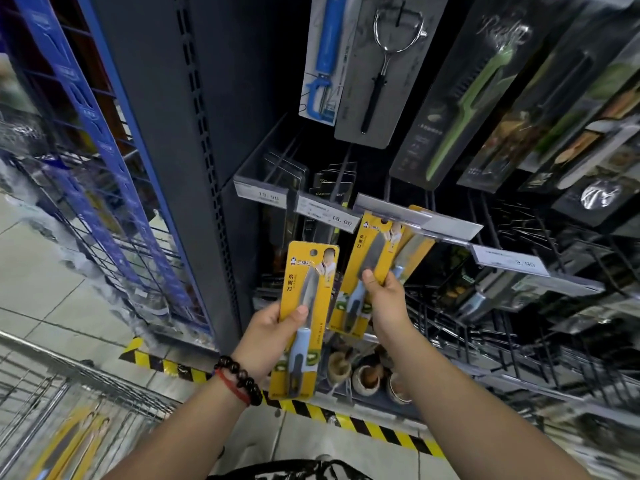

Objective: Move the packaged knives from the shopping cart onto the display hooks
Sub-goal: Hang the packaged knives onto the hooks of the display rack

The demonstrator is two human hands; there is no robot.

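Hanging stock: right hand (384, 299) pinches a knife pack (369, 268), hole raised toward its hook (391, 216); left hand (273, 334) grips the next pack (304, 317), ready; more in cart (69, 441).

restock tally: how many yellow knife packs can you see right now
About 5: one in the left hand, one in the right hand raised to the hook, one hanging behind it, roughly two blurred in the cart. More may be hidden.
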